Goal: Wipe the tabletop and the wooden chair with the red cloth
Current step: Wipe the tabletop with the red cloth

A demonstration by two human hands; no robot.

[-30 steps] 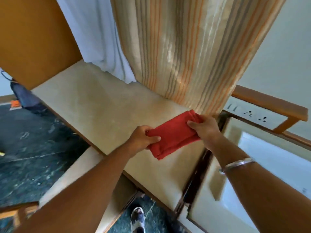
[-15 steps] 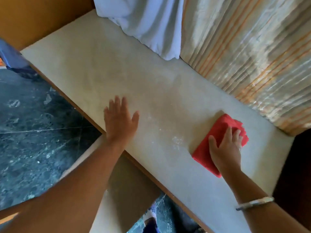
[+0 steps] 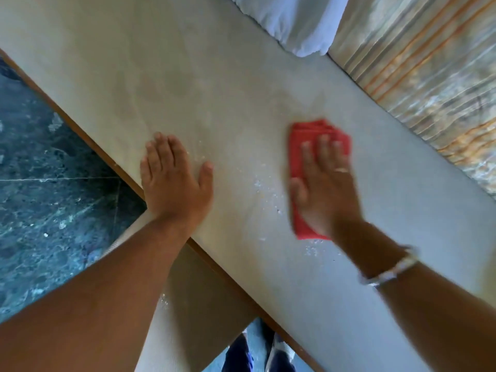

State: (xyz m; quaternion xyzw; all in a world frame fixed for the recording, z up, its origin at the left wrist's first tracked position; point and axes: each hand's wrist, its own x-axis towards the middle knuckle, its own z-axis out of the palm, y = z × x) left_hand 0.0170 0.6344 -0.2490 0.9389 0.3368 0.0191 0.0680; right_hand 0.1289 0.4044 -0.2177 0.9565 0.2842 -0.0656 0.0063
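The folded red cloth (image 3: pixel 298 140) lies flat on the pale beige tabletop (image 3: pixel 214 76), right of centre. My right hand (image 3: pixel 324 189) presses down on it with fingers spread, covering most of it; the hand is blurred by motion. My left hand (image 3: pixel 174 183) rests flat and empty on the tabletop next to its wooden front edge (image 3: pixel 102 154). White crumbs (image 3: pixel 268 189) are scattered on the surface between the two hands. A pale seat surface (image 3: pixel 198 304), probably the chair, shows below the table edge, partly hidden by my left forearm.
A striped beige and orange curtain (image 3: pixel 429 76) and a white curtain (image 3: pixel 295 20) hang onto the table's far side. Dark green marble floor (image 3: pixel 53 183) lies to the left. My feet (image 3: pixel 268 353) show below the table edge.
My right hand has slid the red cloth left across the tabletop, closer to my left hand and the crumbs. My left hand stays flat by the front edge.
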